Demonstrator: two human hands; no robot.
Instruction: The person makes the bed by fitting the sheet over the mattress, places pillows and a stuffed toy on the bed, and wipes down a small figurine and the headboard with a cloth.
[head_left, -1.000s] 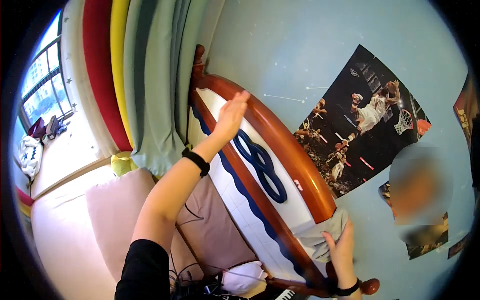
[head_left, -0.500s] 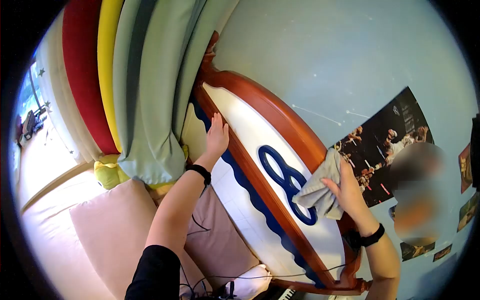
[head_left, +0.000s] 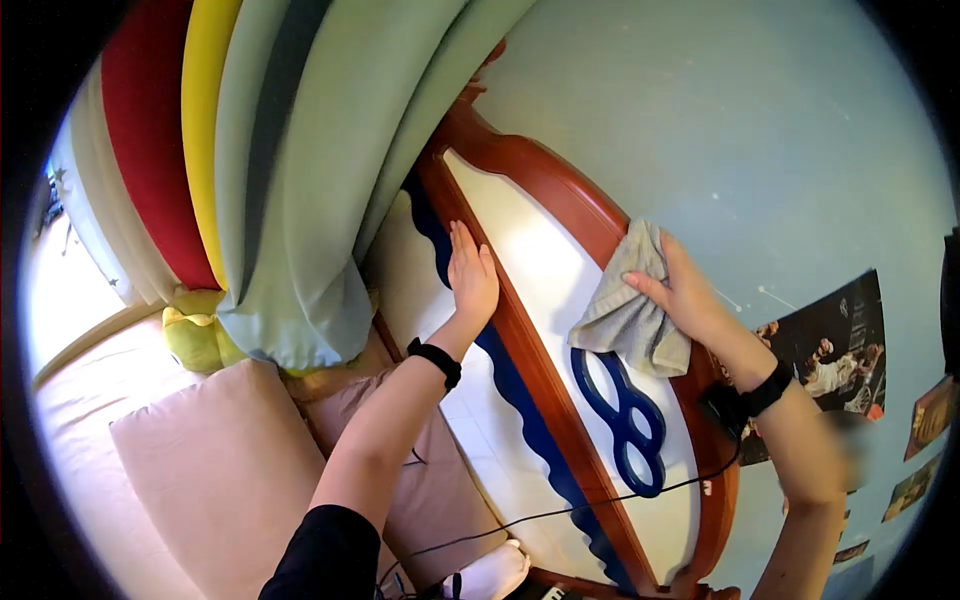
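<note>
- Right hand (head_left: 688, 292) is gripping the cloth (head_left: 628, 312) over the headboard (head_left: 535, 362), apparently mid-wipe.
- Left hand (head_left: 473, 282) is lying flat, fingers straight.
- Next stroke is probably demanding steady pressure.

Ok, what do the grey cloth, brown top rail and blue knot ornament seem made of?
Grey cloth: matte textile, perhaps terry, going by its soft folds and textured surface. Brown top rail: probably varnished wood, judging by its reddish tone and smooth sheen. Blue knot ornament: smooth, slight shine; painted wood or plastic, unclear.

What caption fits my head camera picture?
Right hand holds a grey cloth at the headboard, left hand open and empty.
</note>
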